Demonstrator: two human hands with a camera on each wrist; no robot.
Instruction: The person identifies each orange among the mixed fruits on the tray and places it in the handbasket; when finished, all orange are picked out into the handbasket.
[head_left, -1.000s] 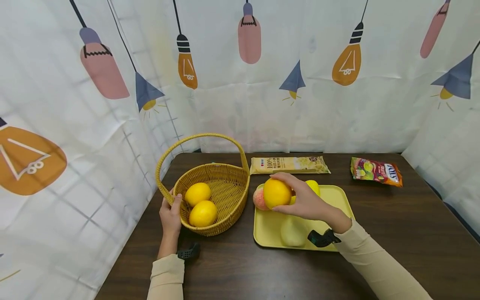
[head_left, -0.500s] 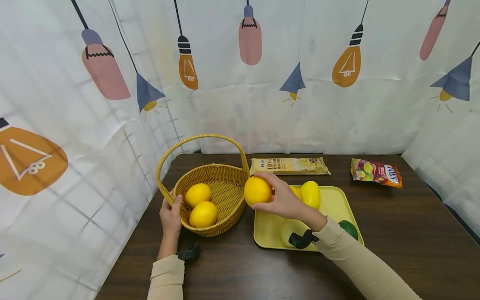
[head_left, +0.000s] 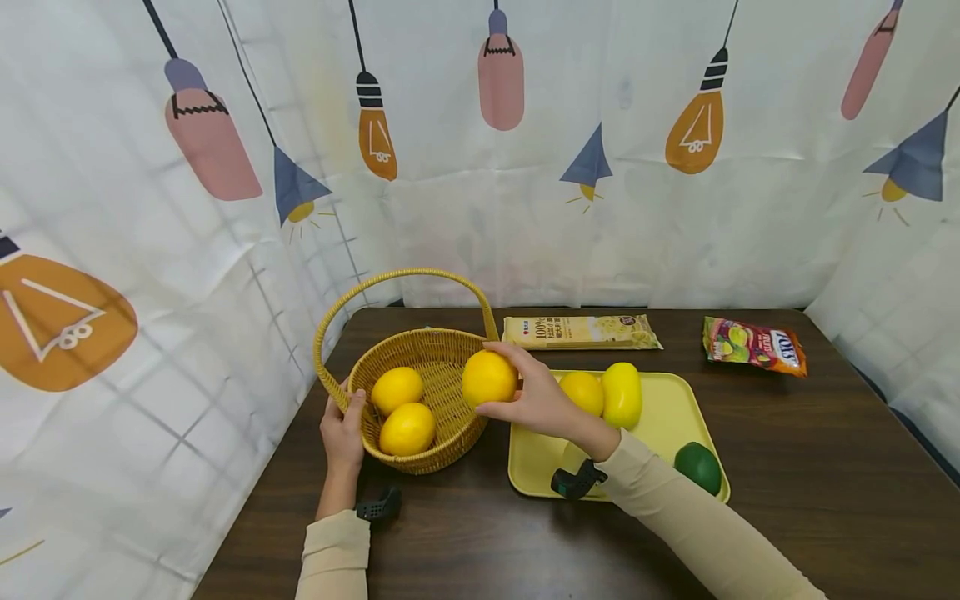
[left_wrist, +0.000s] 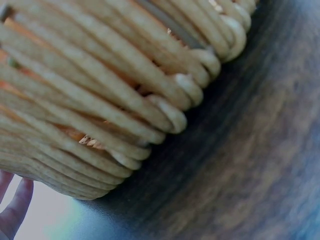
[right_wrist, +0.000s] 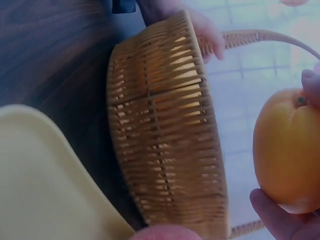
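Gripping basket [head_left: 431,350] w/ L hand [head_left: 343,429]. Noted tray [head_left: 671,408] to R; farther back, pack [head_left: 582,332] mkd "100%" & bag [head_left: 754,345] mkd "FRUITS". Holding orange [head_left: 487,377] in curled R hand [head_left: 546,400] above basket, R side; showing stem nub [right_wrist: 301,101] only in R wrist view.

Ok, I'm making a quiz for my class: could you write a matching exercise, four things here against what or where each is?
1. left hand
2. dark green object
3. red-and-orange packet
4. right hand

A. in the yellow tray
B. holding a round yellow fruit
C. on the table itself
D. gripping the basket

Pairs: 1-D, 2-A, 3-C, 4-B
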